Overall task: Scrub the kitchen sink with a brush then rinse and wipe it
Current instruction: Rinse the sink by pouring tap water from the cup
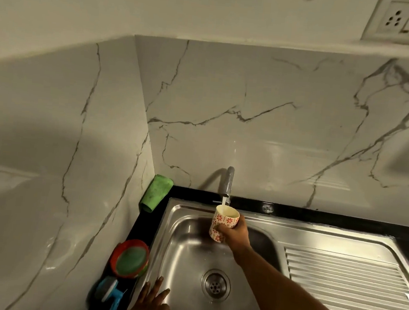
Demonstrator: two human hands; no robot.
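Under the tap (228, 181) at the sink's (189, 264) far edge, the right hand (235, 234) curls its fingers round a patterned cup (224, 218) at mid-body; as it fills it likely grows heavy and slick. The left hand (153, 301) lies flat on the near rim, with the brush (109, 292) just to its left.

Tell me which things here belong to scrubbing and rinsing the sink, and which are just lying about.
For the job: sink, tap, patterned cup filling in the right hand, blue brush, green cloth.
Lying about: red round tub, wall socket. The left hand only rests on the sink rim.
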